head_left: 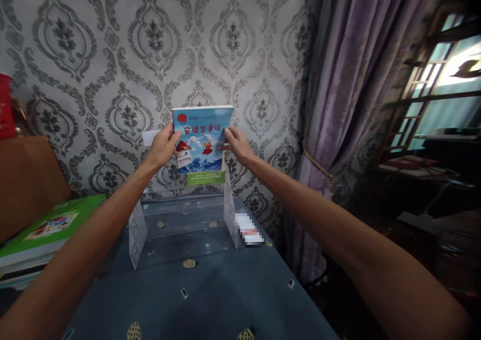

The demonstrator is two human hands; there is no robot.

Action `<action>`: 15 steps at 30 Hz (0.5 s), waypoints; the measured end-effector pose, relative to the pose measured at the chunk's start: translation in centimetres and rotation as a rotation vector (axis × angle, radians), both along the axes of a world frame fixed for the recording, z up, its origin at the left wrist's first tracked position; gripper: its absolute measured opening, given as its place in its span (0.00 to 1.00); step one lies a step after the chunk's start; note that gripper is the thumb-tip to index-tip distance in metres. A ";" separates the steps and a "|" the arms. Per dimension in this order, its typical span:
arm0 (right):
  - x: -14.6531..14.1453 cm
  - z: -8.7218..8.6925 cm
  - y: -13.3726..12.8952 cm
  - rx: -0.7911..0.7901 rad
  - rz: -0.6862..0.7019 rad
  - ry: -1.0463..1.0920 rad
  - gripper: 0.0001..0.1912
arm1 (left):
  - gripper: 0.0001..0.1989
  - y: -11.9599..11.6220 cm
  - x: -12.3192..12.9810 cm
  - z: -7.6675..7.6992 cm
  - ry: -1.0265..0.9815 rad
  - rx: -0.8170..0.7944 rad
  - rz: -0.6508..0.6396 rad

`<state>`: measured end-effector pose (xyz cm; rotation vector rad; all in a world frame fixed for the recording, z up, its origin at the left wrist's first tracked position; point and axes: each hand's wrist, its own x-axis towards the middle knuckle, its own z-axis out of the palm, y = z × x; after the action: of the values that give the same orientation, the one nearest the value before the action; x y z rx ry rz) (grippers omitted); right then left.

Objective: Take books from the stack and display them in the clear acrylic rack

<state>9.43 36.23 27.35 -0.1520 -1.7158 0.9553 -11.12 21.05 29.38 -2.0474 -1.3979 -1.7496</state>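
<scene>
A blue paperback book (199, 139) with red Chinese characters on its cover is held up before the wall, front facing me. My left hand (163, 142) is closed on its left edge, and my right hand (236, 143) grips the right edge with the thumb on the cover. Beneath the book shows a green strip (206, 178) with white text; what it belongs to is hidden. A clear plastic rack with a left side panel (138, 235) and a right side panel (231, 215) stands on the table below.
The table has a dark blue cloth (210, 300) with pineapple prints. Green-covered books (48, 225) are stacked at left beside a brown box (30, 180); a red basket (5, 104) is above. A blurred white item (248, 230) lies right of the rack. A purple curtain (345, 79) hangs right.
</scene>
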 end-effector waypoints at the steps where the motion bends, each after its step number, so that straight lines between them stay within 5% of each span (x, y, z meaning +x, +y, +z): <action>1: 0.1 -0.1 0.2 0.002 -0.010 -0.005 0.23 | 0.12 0.2 0.1 -0.1 -0.005 -0.010 -0.002; 15: -0.2 -0.8 0.8 0.014 -0.283 -0.187 0.15 | 0.10 3.4 -0.5 -2.4 -0.165 -0.080 0.045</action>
<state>9.26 37.06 26.59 -0.4746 -1.8116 0.7366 -11.64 24.42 26.98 -1.9314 -1.5710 -1.9115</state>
